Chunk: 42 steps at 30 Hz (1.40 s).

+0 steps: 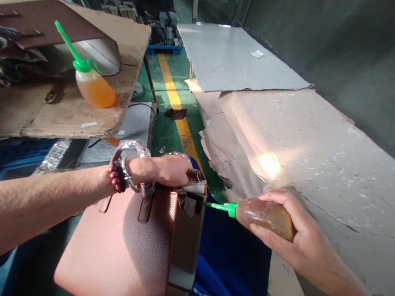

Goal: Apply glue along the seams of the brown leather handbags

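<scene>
Item: brown pebbled-leather handbag (123, 249), lying on its side across a blue-clad lap (227, 259), upper edge turned toward the right of the view. Two brown strap handles (145, 207) run up from its face toward the wrist above.

Left hand (165, 171): fingers closed over the bag's upper corner, pinching folded leather and pale lining (191, 201) at the open side seam. The wrist carries a dark red bead bracelet (116, 177) and a silver bangle (127, 175).

Right hand (293, 236): wrapped firmly around a small squeeze bottle of brown glue with a green nozzle (264, 213). The thin green tip (215, 206) points left and reaches the seam just beside the left hand's fingers; whether it touches the leather cannot be told.

The hands are apart, joined only by bag and nozzle.

Surroundings: a second squeeze bottle of orange liquid with a long green spout (91, 83) stands upright on a worn cardboard-covered shelf (72, 117) at upper left. Dark bag parts (1, 45) lie further back on that shelf. To the right, a long bench covered in brown paper (302, 135), with a bright patch of sunlight (269, 164) near the glue bottle. A grey sheet (231, 58) covers its far end. Green floor with a yellow line (177, 108) runs between shelf and bench.
</scene>
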### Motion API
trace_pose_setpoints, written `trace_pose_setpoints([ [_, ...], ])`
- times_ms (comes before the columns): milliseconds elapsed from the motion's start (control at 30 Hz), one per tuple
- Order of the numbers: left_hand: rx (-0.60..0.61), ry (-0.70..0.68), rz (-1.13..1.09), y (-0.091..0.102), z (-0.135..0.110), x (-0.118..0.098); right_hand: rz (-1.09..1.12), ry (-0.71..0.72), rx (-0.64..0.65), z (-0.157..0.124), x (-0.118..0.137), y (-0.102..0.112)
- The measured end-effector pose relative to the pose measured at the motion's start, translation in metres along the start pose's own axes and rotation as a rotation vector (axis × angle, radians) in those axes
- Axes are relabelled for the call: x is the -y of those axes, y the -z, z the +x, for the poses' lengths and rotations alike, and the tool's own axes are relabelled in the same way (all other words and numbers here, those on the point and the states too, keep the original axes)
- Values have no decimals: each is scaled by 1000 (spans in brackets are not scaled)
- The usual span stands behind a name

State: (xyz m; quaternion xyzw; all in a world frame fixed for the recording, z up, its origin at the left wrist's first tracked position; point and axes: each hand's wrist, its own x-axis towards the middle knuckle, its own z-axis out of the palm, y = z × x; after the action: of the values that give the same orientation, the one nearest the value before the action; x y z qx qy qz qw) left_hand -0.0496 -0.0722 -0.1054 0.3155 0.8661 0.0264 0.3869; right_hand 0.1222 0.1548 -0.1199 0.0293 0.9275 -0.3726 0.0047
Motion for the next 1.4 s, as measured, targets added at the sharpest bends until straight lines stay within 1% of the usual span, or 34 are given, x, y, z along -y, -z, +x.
trace_pose_setpoints([
  [67,3,-2,4,0,1,0,-3,4,12,2,0,0],
  [200,-1,-2,24,0,3,0,4,9,126,-2,-1,-3],
  [400,-2,-14,30,1,2,3,109,-80,269,-12,-4,-10],
  [467,-5,-9,27,1,2,3,120,-79,270,-11,-4,-10],
  [633,-7,20,18,2,1,1,44,-2,173,-8,-8,-6],
  [700,-10,26,14,2,1,0,55,-22,202,-9,-8,-6],
  [800,-9,26,9,3,1,0,106,-57,285,-12,-5,-9],
  [867,-11,20,6,4,0,0,115,-45,296,-12,-4,-9],
  [933,-14,13,3,3,0,1,90,-25,257,-12,-4,-8],
  [1000,-17,8,0,3,0,2,55,-15,177,-11,-5,-7],
  [1067,-17,6,0,2,0,3,54,-29,126,-11,-5,-6],
  [1100,-17,6,2,2,0,3,68,-46,134,-12,-5,-6],
  [1200,-10,13,10,3,-1,0,118,-71,254,-17,-6,-8],
  [1267,-5,32,22,5,-3,-3,134,-71,313,-20,-6,-11],
  [1400,7,65,48,8,-6,-8,152,-105,363,-24,-6,-14],
])
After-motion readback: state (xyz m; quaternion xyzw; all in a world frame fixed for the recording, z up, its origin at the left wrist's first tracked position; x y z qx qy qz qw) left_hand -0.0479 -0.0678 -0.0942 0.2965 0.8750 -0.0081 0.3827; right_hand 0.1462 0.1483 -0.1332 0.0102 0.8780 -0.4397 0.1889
